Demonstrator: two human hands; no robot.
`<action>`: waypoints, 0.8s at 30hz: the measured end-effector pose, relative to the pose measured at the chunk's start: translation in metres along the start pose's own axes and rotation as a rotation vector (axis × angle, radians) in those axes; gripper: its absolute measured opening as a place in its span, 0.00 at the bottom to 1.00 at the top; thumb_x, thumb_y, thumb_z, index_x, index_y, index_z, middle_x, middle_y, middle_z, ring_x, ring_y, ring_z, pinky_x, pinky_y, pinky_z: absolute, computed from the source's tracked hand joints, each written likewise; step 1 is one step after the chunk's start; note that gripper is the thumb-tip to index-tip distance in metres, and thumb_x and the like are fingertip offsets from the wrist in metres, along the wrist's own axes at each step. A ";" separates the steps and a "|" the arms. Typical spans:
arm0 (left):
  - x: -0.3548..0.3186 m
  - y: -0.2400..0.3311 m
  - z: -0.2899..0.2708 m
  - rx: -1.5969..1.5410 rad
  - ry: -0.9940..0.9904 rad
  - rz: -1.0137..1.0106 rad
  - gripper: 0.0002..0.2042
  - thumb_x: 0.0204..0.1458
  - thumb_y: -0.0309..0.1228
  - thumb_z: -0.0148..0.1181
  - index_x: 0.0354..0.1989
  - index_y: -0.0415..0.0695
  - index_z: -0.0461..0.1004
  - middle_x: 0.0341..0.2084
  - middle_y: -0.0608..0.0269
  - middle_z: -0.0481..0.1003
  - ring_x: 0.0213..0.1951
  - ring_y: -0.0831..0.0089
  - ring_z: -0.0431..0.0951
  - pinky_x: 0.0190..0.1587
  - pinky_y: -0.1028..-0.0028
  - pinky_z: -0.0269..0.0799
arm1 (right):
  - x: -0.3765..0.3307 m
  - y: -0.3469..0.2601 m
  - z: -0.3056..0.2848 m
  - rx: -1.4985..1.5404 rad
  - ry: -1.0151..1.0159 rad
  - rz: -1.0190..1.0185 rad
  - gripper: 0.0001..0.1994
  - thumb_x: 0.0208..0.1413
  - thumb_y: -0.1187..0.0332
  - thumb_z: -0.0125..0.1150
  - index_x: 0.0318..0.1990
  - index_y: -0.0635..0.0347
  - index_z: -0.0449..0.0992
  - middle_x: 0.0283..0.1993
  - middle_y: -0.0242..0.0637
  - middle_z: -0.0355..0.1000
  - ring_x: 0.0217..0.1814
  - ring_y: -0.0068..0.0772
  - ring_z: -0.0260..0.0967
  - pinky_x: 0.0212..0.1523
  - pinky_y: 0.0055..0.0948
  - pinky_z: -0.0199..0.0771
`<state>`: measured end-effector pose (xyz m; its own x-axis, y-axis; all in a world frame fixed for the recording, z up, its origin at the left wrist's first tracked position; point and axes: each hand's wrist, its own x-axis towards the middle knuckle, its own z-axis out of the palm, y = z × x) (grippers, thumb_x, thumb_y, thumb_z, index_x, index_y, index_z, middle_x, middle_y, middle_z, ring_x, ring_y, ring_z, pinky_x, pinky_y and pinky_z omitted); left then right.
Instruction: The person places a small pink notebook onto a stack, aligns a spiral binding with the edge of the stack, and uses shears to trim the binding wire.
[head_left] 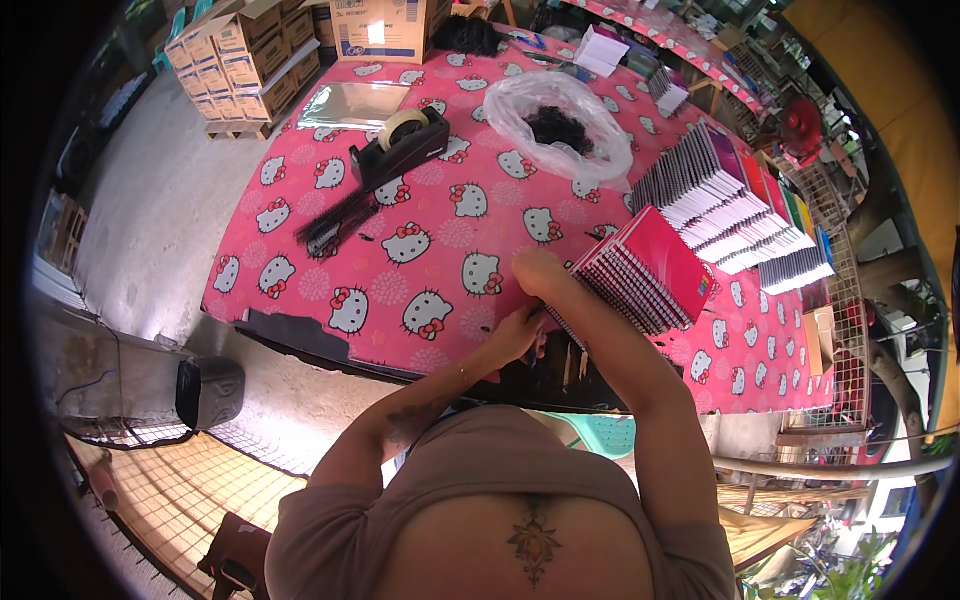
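Observation:
Close to the table's near edge, my left hand (515, 335) is closed around something small and dark that I cannot make out. Just above it my right hand (537, 272) is bent at the wrist and curled, its fingertips hidden. My right forearm crosses in front of a stack of red spiral-bound notebooks (655, 265), which is right beside that hand. Left of both hands is the pink patterned tablecloth (385, 285), torn along the near edge, where dark table surface shows.
A black tape dispenser (400, 150) stands at the left, beside a black brush (338, 220). Farther back are a clear plastic sheet (352, 104) and a plastic bag (505, 105) with black contents. More notebooks (715, 205) stand right. Cartons (245, 65) are piled beyond the table.

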<state>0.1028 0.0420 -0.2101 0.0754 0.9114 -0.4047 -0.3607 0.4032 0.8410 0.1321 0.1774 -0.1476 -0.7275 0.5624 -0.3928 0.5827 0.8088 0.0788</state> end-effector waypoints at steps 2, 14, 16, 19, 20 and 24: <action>0.005 -0.002 0.000 0.069 0.008 0.025 0.14 0.65 0.35 0.45 0.52 0.40 0.68 0.23 0.61 0.71 0.19 0.70 0.76 0.18 0.70 0.74 | 0.002 0.003 0.001 -0.003 -0.010 -0.017 0.11 0.51 0.72 0.57 0.40 0.60 0.83 0.47 0.46 0.78 0.50 0.48 0.77 0.46 0.43 0.79; 0.000 -0.001 -0.002 -0.021 -0.009 -0.105 0.14 0.65 0.34 0.43 0.49 0.37 0.67 0.23 0.59 0.72 0.20 0.63 0.79 0.18 0.64 0.77 | 0.015 0.009 0.028 -0.050 0.128 -0.146 0.08 0.49 0.73 0.57 0.32 0.60 0.83 0.36 0.49 0.79 0.41 0.49 0.79 0.41 0.45 0.79; 0.004 0.005 -0.002 -0.008 -0.001 -0.125 0.15 0.64 0.35 0.43 0.47 0.35 0.68 0.23 0.59 0.72 0.20 0.63 0.79 0.18 0.63 0.77 | 0.016 0.006 0.030 -0.016 0.144 -0.122 0.07 0.48 0.73 0.57 0.31 0.60 0.83 0.35 0.48 0.79 0.41 0.48 0.79 0.41 0.45 0.79; 0.008 0.007 -0.001 0.025 -0.007 -0.096 0.15 0.64 0.36 0.43 0.44 0.35 0.69 0.23 0.59 0.73 0.20 0.62 0.79 0.17 0.63 0.77 | 0.016 0.009 0.034 -0.011 0.153 -0.112 0.07 0.48 0.74 0.57 0.31 0.59 0.82 0.34 0.48 0.79 0.40 0.49 0.79 0.41 0.45 0.79; 0.008 0.007 -0.001 0.044 -0.017 -0.069 0.15 0.64 0.37 0.44 0.42 0.35 0.69 0.23 0.59 0.73 0.20 0.62 0.79 0.17 0.63 0.77 | 0.017 0.009 0.035 -0.015 0.153 -0.117 0.07 0.48 0.74 0.57 0.31 0.59 0.82 0.34 0.48 0.79 0.40 0.49 0.79 0.40 0.45 0.79; 0.004 0.009 -0.002 0.045 -0.031 -0.107 0.13 0.63 0.36 0.44 0.38 0.37 0.68 0.24 0.58 0.73 0.22 0.61 0.80 0.19 0.63 0.78 | 0.015 0.012 0.038 -0.002 0.159 -0.123 0.07 0.48 0.73 0.57 0.30 0.60 0.82 0.34 0.49 0.79 0.39 0.49 0.79 0.40 0.45 0.79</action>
<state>0.0976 0.0487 -0.2051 0.1401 0.8646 -0.4825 -0.3068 0.5012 0.8091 0.1419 0.1891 -0.1872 -0.8414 0.4790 -0.2502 0.4851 0.8735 0.0410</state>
